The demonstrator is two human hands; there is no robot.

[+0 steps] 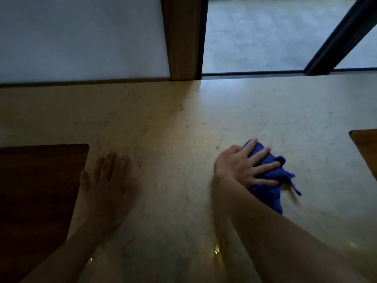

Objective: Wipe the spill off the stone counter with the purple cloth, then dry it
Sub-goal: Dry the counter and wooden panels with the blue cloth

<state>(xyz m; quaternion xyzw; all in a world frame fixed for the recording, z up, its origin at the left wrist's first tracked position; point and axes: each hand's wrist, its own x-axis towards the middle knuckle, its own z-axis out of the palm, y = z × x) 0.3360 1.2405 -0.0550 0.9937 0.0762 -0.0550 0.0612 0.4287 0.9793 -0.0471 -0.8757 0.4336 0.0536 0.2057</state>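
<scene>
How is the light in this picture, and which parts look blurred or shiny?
Head view: dim overall; daylight from the window brightens the far stone counter; left hand is shadowed and soft; purple cloth is slightly smeared; glints near the bottom edge.

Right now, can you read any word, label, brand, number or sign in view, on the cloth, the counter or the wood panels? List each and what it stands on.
None: no readable text in this view.
purple cloth, under the right hand: a thin strip hangs off its edge, nothing legible on it.
stone counter: only veining and glints.
left hand lies flat beside a dark wood panel: no marking.
</scene>
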